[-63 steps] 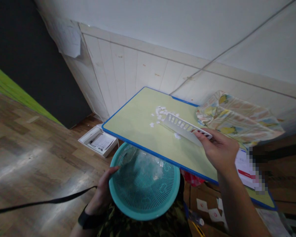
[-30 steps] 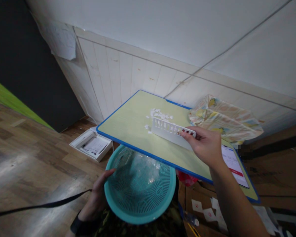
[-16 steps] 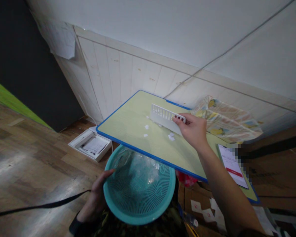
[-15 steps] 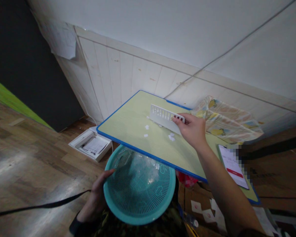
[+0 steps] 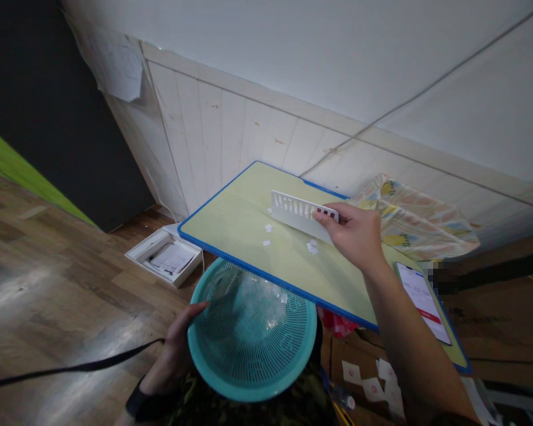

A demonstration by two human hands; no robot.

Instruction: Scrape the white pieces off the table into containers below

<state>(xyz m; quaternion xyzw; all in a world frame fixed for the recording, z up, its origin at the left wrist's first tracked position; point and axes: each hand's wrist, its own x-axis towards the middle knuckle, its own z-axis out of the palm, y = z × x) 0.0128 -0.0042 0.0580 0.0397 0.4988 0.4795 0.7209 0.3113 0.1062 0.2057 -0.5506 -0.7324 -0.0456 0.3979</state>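
Observation:
My right hand [image 5: 353, 231] pinches the right end of a thin white panel with a row of slots [image 5: 298, 218]. The panel is on its long edge, over the light yellow tabletop [image 5: 231, 207]; whether it touches the surface I cannot tell. Small white scraps [image 5: 311, 247] lie in front of it. Below the table's near edge is a turquoise plastic basket [image 5: 253, 387] with crumpled clear plastic [image 5: 262, 302] inside. At its left side my left hand [image 5: 180, 331] grips the rim, thumb on top, other fingers hidden.
A phone [image 5: 421, 302] lies at the tabletop's right end, near my right forearm. Patterned cloth [image 5: 417, 219] sits against the wall behind. An open white box [image 5: 164, 260] stands on the floor at left. White cards [image 5: 373, 389] lie below the table at right.
The whole view has shifted slightly, so the table and wall sit a little further right. Both hands keep their holds, and the panel looks almost unmoved over the table.

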